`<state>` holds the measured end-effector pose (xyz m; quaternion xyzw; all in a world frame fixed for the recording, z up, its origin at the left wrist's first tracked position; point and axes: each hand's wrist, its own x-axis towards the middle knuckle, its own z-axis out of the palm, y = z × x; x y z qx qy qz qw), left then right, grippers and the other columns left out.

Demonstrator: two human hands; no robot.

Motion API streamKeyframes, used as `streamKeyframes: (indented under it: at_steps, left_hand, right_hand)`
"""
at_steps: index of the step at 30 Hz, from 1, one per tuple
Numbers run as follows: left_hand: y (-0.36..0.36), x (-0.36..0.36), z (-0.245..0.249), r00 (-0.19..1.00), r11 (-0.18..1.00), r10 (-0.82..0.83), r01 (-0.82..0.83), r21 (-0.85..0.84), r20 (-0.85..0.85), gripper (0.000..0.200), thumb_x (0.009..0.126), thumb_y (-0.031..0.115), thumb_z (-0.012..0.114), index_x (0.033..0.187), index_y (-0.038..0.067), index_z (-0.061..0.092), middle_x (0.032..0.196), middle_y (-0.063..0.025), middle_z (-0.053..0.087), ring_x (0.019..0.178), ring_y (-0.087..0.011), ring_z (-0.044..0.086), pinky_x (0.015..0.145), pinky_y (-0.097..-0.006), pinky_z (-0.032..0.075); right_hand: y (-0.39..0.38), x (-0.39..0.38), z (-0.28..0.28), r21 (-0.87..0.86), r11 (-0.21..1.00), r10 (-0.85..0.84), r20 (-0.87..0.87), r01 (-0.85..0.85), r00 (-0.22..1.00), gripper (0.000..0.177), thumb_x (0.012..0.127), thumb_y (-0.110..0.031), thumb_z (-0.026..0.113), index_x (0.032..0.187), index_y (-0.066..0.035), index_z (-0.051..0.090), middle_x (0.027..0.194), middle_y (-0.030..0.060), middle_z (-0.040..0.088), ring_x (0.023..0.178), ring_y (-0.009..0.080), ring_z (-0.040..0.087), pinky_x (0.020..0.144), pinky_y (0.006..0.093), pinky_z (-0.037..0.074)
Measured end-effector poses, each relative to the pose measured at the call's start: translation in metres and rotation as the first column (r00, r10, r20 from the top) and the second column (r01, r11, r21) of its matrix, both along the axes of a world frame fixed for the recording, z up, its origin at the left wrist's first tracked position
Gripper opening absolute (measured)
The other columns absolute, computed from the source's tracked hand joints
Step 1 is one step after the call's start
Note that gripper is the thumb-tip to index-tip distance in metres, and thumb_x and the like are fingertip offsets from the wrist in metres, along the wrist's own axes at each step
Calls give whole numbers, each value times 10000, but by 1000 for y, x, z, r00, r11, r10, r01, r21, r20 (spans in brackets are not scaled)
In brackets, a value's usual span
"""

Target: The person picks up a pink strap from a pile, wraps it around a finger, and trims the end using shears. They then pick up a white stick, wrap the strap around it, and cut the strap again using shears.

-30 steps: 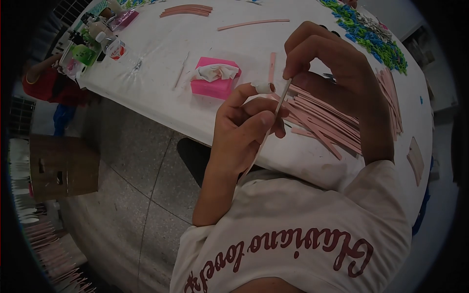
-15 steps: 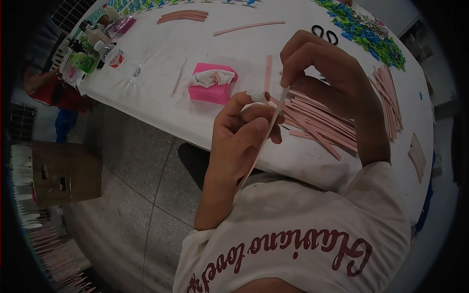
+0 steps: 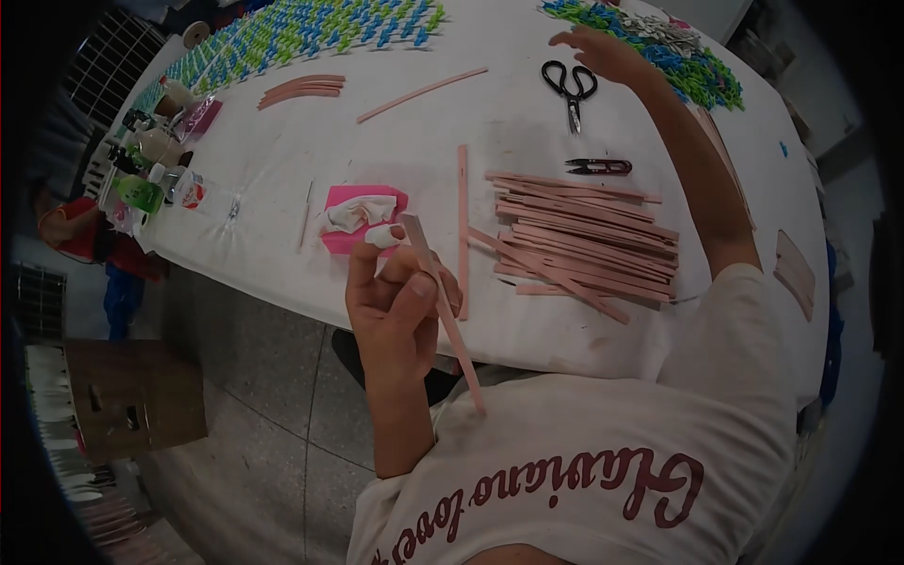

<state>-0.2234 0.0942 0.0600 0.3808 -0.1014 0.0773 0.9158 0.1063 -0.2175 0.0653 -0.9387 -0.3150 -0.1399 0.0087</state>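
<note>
My left hand [image 3: 397,306], a white wrap around one fingertip, pinches a long flat pink strip [image 3: 454,334] between thumb and fingers. The strip slants from upper left down to my shirt. My right hand [image 3: 603,55] is stretched to the far side of the table, fingers apart and holding nothing that I can see. It is beside a heap of blue and green small pieces [image 3: 702,80] and above black-handled scissors [image 3: 571,92]. Below that arm lie thread snips [image 3: 600,167] and a pile of pink strips [image 3: 589,240].
A pink box [image 3: 395,202] with white tissue stands behind my left hand. More pink strips [image 3: 303,89] lie farther back, near rows of blue and green pieces [image 3: 311,33]. Bottles [image 3: 141,193] crowd the left edge. A cardboard box [image 3: 141,395] sits on the floor.
My right hand has let go of the strip's upper end and moved away to the far side of the table. My left hand still holds the strip, now tilted the other way. The view has shifted.
</note>
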Motion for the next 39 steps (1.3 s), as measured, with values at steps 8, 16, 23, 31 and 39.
streamKeyframes:
  at_steps: [8,16,23,31,39]
  left_hand:
    - [-5,-3,-3,950,964,233,-197,180,-207,256,894,29,532,1131,56,440,907,-141,633,513,-189,599,348,-267,430]
    - [3,2,-29,979,999,35,-33,13,-203,222,873,-65,435,1025,-21,592,921,-184,642,699,-244,660,546,-311,517]
    - [6,4,-51,1000,996,-11,11,-89,5,297,809,-135,505,1057,-14,616,1011,-201,606,700,-245,669,546,-269,510]
    - [13,6,-54,950,999,18,-33,42,311,214,859,83,610,1061,13,608,941,-174,576,728,-222,664,663,-305,602]
    - [23,-9,-26,890,946,277,-319,62,363,137,759,-117,621,884,-70,645,894,-197,607,739,-283,674,676,-395,612]
  right_hand:
    - [-42,52,-87,-199,979,-43,14,45,999,534,828,44,522,1245,-290,534,1090,69,543,936,266,576,764,385,507]
    - [-63,56,-74,-361,922,172,67,-137,983,389,734,-56,692,1077,-123,519,1069,54,507,1007,261,519,749,358,498]
    - [-77,-9,-52,-256,966,35,8,-32,999,349,735,-96,693,1028,-79,503,997,89,570,927,297,560,754,386,480]
    - [-74,-80,-55,-126,977,-190,-136,173,972,237,756,-99,651,971,-48,566,870,116,610,817,285,600,690,380,477]
    - [-2,-168,-35,533,721,-33,-612,443,790,152,837,-147,654,827,-40,546,607,-4,472,544,55,410,502,226,309]
